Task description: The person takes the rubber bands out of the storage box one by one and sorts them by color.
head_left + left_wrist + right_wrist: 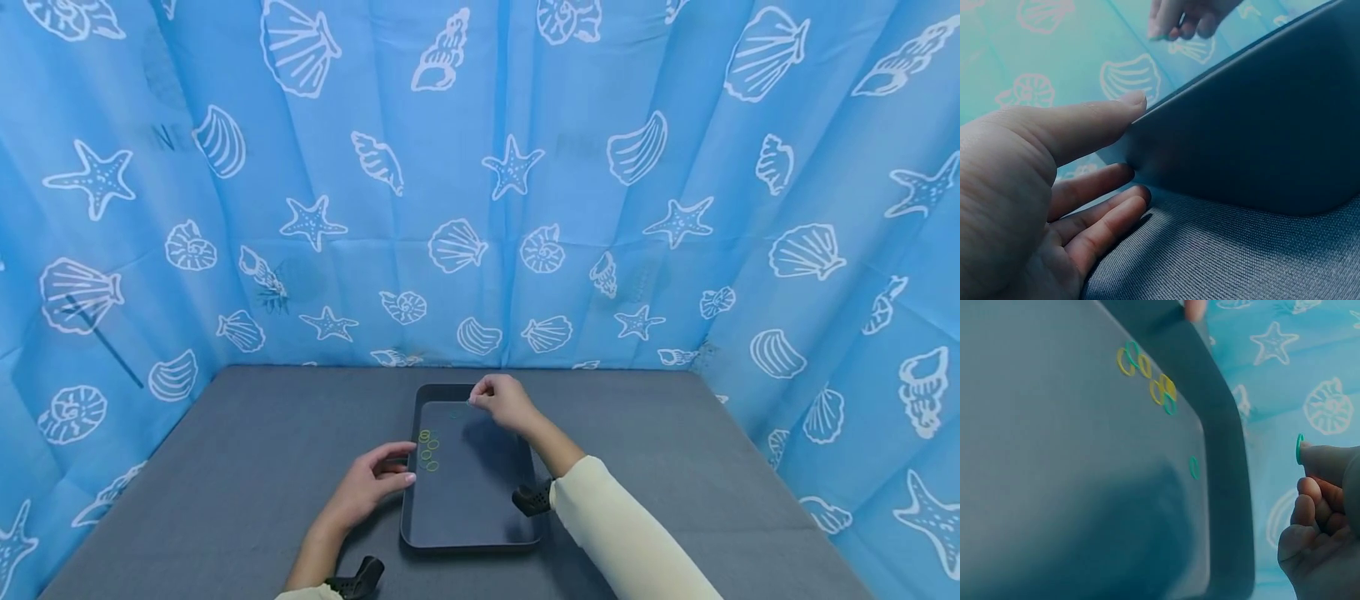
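Note:
A dark grey tray [472, 512] lies on the grey cloth. My right hand [512, 407] is above its far end and pinches a small green ring [1297, 450] between thumb and fingertips, held on edge. Inside the tray, several thin yellow rings [1169, 389] lie in a loose group along one long side, with two green rings among them. Apart from these, a single green ring [1191, 467] lies nearer the far end. My left hand [360, 492] is at the tray's left side; its thumb touches the rim and the other fingers spread against or beside the outer wall.
A grey cloth-covered table [262, 467] extends on both sides of the tray. Blue curtains [465, 200] with white shell and starfish prints hang behind and at the sides. Black wrist mounts [532, 500] sit on both forearms, the right one over the tray's near right edge.

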### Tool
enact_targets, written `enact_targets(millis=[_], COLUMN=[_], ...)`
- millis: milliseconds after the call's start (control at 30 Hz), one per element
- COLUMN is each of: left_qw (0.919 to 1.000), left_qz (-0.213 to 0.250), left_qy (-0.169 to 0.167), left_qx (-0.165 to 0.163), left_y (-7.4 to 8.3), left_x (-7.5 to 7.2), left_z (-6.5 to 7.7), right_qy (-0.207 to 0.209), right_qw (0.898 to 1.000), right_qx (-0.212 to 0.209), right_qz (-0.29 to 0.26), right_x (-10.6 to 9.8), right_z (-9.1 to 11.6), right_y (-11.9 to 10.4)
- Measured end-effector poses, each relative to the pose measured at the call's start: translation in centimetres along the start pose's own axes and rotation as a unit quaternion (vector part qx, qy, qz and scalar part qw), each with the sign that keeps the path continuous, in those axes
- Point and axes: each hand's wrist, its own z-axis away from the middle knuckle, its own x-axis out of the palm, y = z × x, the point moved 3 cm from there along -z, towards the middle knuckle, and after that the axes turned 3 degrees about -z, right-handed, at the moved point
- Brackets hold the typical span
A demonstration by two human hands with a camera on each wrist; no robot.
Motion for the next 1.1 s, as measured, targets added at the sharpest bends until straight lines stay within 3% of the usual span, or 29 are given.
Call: enact_targets(millis=[233, 600, 800, 1100], left_qw=[1.0, 1.0, 1.0, 1.0], left_qz=[0.004, 0.003, 0.002, 0.002], left_qy=[0.0, 0.0, 0.003, -0.001], left_qx=[-0.002, -0.002, -0.008, -0.005], left_y=[-0.2, -0.1, -0.4, 0.0], left_x=[0.1, 0.1, 0.0, 0.0], left_z=[-0.1, 0.0, -0.2, 0.0], right_qy=[0.052, 0.129, 0.149, 0.147], right_qw=[0.999, 0.991, 0.988, 0.987], right_qx=[0.01, 0.023, 0.024, 0.048], right_qz=[-0.001, 0.016, 0.021, 0.037], right_x=[-2.7, -5.0, -5.4, -5.5], right_z=[0.6, 1.9, 2.9, 3.2], right_y=[0.7, 4.4, 6.7, 9.5])
